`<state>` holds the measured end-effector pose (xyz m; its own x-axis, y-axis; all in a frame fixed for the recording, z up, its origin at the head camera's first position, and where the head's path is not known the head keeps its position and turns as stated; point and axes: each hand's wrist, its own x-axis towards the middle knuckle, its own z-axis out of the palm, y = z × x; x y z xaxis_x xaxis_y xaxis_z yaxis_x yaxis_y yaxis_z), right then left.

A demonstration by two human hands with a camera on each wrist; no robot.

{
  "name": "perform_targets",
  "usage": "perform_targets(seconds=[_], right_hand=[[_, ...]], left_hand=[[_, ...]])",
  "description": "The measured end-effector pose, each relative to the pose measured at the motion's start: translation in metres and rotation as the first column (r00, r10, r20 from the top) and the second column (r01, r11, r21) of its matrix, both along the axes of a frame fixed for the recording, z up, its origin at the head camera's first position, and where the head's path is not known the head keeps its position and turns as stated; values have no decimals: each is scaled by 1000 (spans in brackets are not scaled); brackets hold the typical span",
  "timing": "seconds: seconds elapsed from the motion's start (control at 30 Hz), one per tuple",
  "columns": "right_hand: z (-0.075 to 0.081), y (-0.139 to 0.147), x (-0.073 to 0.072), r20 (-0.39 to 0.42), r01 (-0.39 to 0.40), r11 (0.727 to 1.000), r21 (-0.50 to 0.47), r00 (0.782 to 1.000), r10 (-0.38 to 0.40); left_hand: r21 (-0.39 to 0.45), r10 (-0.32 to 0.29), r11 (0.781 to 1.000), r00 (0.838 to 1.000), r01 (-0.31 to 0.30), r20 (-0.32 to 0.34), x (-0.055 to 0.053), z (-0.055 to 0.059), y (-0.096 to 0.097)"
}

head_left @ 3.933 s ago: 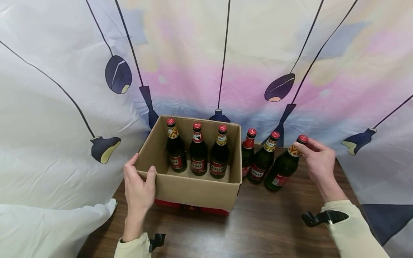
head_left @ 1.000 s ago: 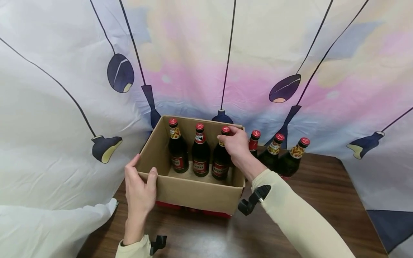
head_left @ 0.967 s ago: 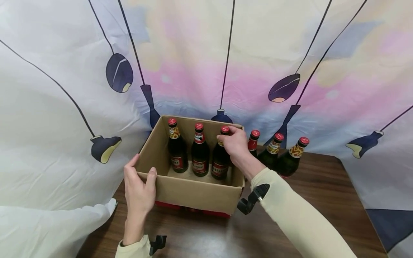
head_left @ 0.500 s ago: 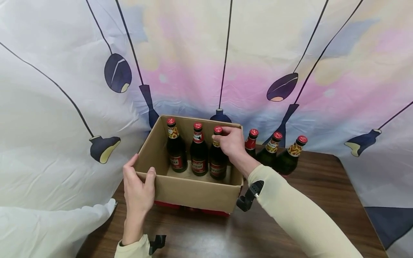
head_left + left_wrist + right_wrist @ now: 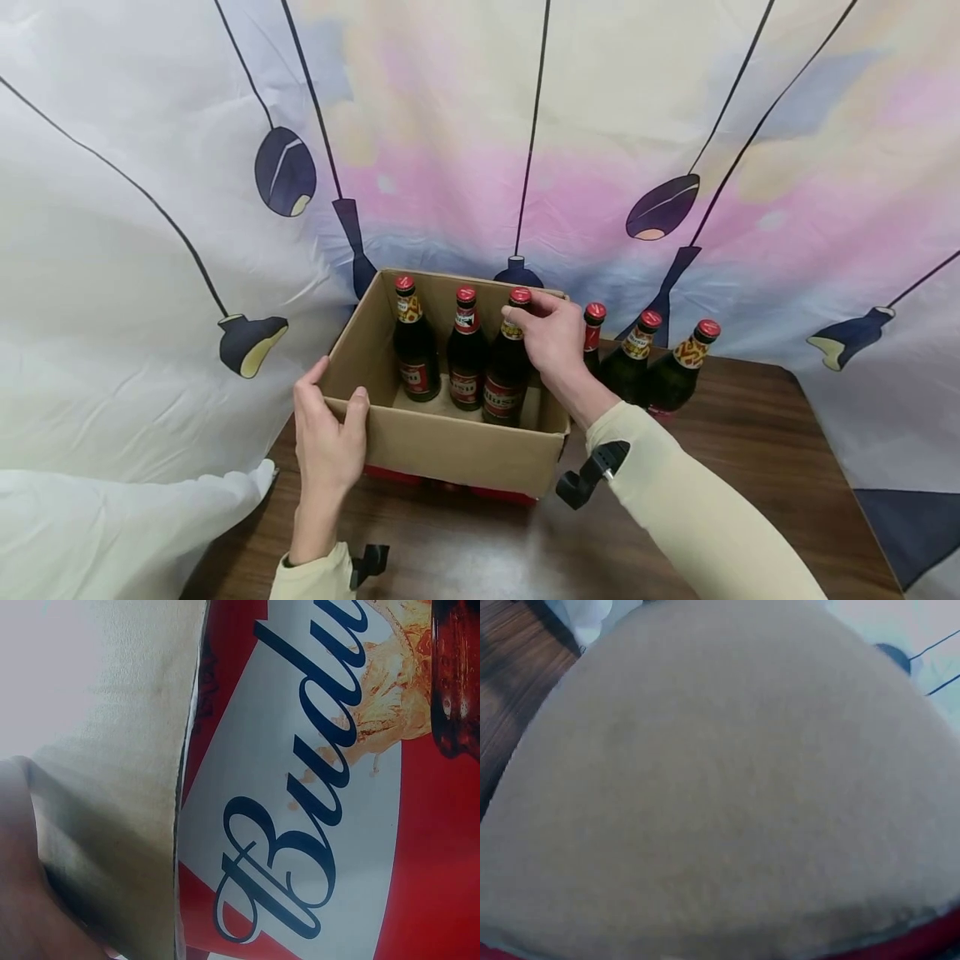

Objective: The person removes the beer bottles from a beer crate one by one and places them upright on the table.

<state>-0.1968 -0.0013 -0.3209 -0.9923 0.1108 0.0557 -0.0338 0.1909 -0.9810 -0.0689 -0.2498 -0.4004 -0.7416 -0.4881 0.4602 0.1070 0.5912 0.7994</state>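
In the head view, an open cardboard box [image 5: 465, 454] holds three dark beer bottles with red caps. My right hand [image 5: 557, 337] reaches over its right side and pinches the neck of the rightmost beer bottle [image 5: 504, 375], which leans slightly. Beside it stand the middle bottle [image 5: 467, 358] and the left bottle [image 5: 415, 346]. My left hand [image 5: 330, 442] grips the box at its front left corner, thumb over the front rim. Cardboard and printed red and white box side [image 5: 292, 787] fill most of the left wrist view; cardboard [image 5: 727, 787] fills the right wrist view.
Three more beer bottles stand right of the box: a near one [image 5: 592, 337] partly hidden by my hand, a middle bottle [image 5: 626, 367] and a far right bottle [image 5: 671, 379]. The brown wooden table [image 5: 757, 450] meets a printed curtain [image 5: 450, 125] behind.
Since the earliest frame, my right hand has left the far right bottle for the rightmost boxed one. In the last half second that bottle's base has shifted toward the front wall. My left hand has stayed.
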Motion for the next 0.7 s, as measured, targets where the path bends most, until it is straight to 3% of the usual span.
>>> perform_targets(seconds=[0.4,0.7], right_hand=[[30,18,14,-151,-26,982,-185,989,-2],[64,32,25,-208,-90,975,-203,977,47]], left_hand=[[-15,0,1000,1000,0,-11,-1,-2,0],[-12,2,1000,1000,-2,-8,1,0,0]])
